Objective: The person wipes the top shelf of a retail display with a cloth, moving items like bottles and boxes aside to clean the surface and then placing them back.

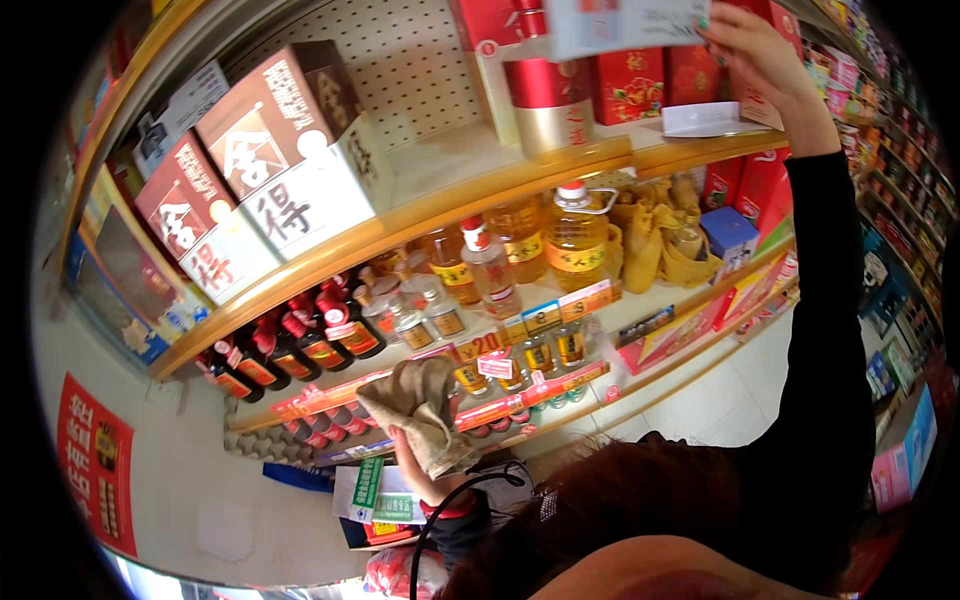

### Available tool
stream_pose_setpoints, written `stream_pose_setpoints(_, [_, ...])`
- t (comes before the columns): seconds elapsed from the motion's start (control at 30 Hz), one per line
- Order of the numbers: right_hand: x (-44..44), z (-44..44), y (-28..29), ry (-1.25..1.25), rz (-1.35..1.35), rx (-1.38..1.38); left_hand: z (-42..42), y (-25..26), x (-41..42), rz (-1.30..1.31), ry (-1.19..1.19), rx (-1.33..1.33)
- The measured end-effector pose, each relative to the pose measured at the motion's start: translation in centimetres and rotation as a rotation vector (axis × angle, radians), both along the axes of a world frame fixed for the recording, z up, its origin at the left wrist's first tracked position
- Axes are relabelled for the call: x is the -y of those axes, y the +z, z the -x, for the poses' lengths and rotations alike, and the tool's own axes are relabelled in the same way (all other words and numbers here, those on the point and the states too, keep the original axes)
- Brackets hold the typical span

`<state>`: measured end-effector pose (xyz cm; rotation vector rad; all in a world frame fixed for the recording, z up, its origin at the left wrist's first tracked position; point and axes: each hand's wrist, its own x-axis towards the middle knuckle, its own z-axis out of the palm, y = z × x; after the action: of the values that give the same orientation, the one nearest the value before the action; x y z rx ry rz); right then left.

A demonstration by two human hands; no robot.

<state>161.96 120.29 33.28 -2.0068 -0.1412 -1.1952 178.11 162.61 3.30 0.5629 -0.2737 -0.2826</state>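
Note:
In the lower middle, my left hand (409,457) grips a crumpled beige-brown cloth (420,412) that hides most of its fingers. My right hand (739,49) is raised at the top right, its fingers on the end of a pale flat printed item (630,26), a card or a box. That item is slightly blurred and partly cut off by the picture's top edge. Behind and below it stands a red and gold cylindrical container (549,109) on the upper shelf. A white folded card (701,120) lies on this shelf below my right hand.
Brown and white gift boxes (259,154) fill the upper shelf's left end, behind a wooden shelf edge (420,206). Below stand dark bottles with red tops (352,326), clear glass bottles (487,270) and a large handled jug (576,240). Packed shelves (900,150) rise at the far right.

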Motion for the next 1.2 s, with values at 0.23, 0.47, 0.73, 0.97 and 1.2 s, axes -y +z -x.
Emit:
stream_pose_setpoints(0.23, [9.8, 5.5, -6.1, -0.166, -0.271, -0.355, -0.4, 0.2, 2.4, 0.038, -0.101, 0.095])
stream_pose_setpoints(0.47, [10.2, 1.5, -8.3, -0.304, -0.166, -0.558, 0.9, 0.6, 2.8, 0.008, -0.086, 0.08])
stream_pose_setpoints(0.73, [4.3, -0.1, -4.7, -0.419, 0.14, -0.125, 1.2, 0.1, 1.0, 0.006, -0.052, 0.027])
stream_pose_setpoints(0.97, [-17.0, -10.8, 3.1, -0.058, 0.542, -0.106, 2.1, 0.7, 1.0, 0.05, -0.144, -0.014])
stream_pose_setpoints(1.2, [-21.0, -23.8, 8.4, 0.082, 0.601, -0.343, 2.8, -1.2, 0.3, -0.045, -0.034, -0.087])
